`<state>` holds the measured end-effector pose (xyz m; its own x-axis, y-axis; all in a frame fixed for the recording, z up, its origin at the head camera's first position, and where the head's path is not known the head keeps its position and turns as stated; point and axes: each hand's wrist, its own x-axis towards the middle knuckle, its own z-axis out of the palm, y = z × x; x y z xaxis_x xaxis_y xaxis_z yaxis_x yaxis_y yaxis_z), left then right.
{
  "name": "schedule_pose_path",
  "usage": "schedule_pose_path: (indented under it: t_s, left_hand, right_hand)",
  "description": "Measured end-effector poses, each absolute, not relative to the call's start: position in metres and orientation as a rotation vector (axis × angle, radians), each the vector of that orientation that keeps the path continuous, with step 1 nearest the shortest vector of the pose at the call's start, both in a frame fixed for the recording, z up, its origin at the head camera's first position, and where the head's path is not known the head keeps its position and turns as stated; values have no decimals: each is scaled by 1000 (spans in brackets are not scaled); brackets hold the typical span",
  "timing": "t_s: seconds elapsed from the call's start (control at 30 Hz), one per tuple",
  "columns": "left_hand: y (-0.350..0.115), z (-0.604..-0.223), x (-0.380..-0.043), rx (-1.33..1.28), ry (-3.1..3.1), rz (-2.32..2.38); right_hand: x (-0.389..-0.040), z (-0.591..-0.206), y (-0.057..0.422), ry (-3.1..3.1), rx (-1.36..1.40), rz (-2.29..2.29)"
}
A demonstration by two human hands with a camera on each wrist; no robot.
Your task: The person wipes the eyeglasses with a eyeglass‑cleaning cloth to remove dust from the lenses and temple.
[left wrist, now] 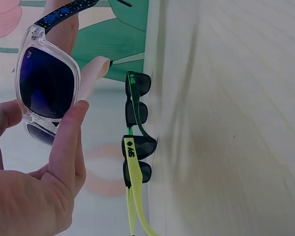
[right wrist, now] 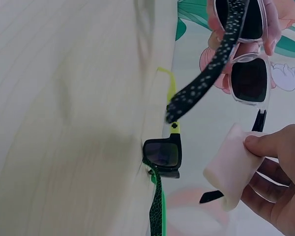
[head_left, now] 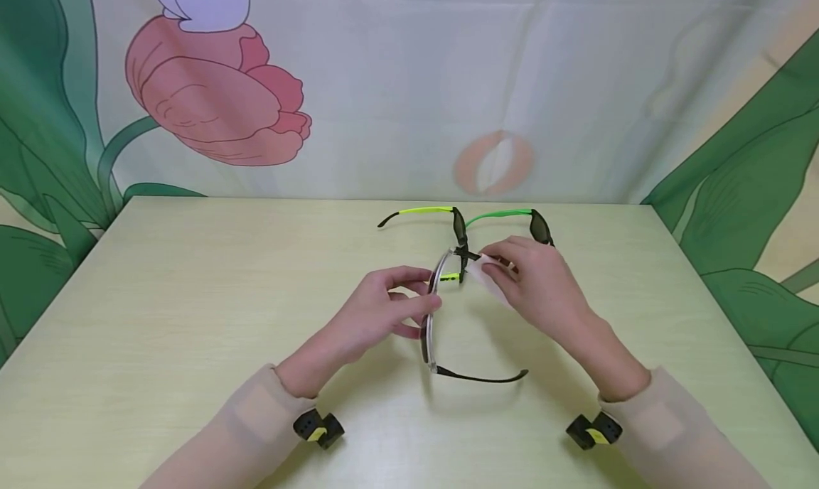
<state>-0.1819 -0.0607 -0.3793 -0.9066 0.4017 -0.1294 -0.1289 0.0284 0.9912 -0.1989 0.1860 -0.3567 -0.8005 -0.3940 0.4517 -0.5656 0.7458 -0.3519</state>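
Observation:
My left hand (head_left: 384,305) holds a pair of sunglasses (left wrist: 46,81) with a clear frame and dark lenses, raised off the table. Its thumb and fingers pinch the front of the frame. One speckled black temple (right wrist: 206,83) of these sunglasses sticks out freely on the near side. At the far temple, my right hand (head_left: 544,283) pinches a whitish cloth (right wrist: 233,167) wrapped over that arm. The dark tip of the temple pokes out beyond the cloth in the right wrist view.
Behind the hands, two more pairs lie on the pale wooden table (head_left: 192,297): black sunglasses with yellow temples (left wrist: 140,157) and black sunglasses with green temples (left wrist: 137,93). A printed curtain (head_left: 384,84) hangs along the table's back edge.

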Motion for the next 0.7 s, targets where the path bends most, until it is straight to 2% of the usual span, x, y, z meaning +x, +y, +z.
schedule_pose_path:
  t_s: [0.7]
  left_hand:
    - [-72, -378, -187, 208, 1968, 2005]
  right_hand:
    - [-201, -367, 209, -2685, 609, 789]
